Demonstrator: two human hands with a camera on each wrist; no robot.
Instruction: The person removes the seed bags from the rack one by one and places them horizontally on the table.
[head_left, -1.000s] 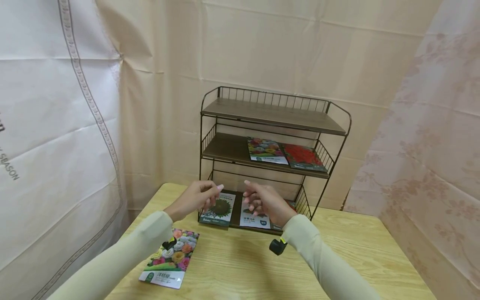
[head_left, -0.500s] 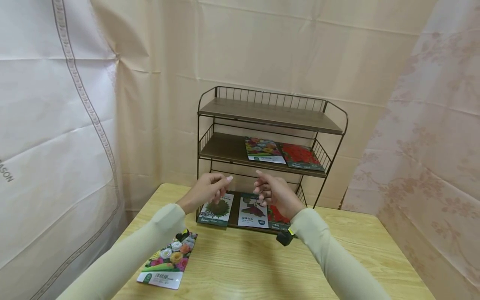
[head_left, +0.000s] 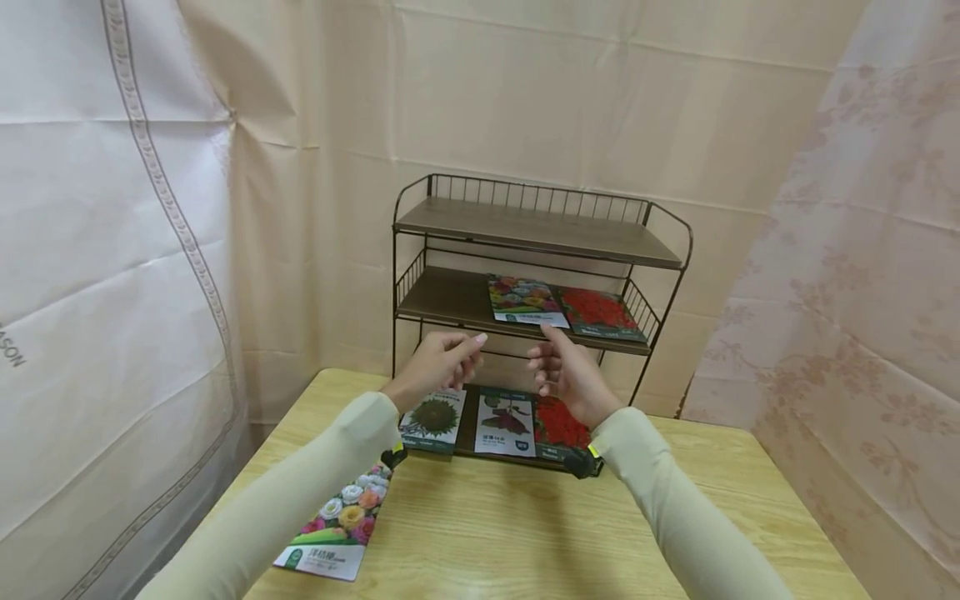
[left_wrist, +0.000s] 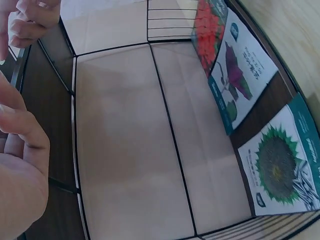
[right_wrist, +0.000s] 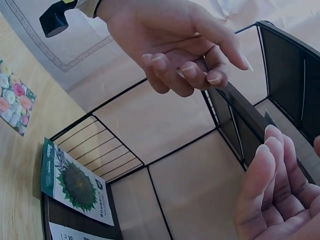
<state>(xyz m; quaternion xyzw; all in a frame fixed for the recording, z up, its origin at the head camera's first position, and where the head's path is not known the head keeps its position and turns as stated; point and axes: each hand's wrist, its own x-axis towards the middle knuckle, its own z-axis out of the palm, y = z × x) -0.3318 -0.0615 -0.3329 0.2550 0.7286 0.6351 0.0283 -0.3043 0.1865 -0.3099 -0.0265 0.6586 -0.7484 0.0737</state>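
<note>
Both hands hover apart in front of the rack, between its middle and bottom shelves. My left hand is loosely bent and holds nothing; the sunflower seed packet lies just below it on the bottom shelf. Facing it, my right hand is also bare, with relaxed fingers, above a red-flower packet. Between these two packets lies a white packet with a purplish plant. On the middle shelf are a mixed-flower packet and another red-flower packet. The right wrist view shows both palms empty.
The three-tier metal rack stands at the back of the wooden table. Another mixed-flower packet lies on the table at front left, partly under the left sleeve. Cloth curtains surround the table.
Both hands have risen and shifted to the right, from in front of the bottom shelf to near the middle shelf's front edge. The packets stay in place.
</note>
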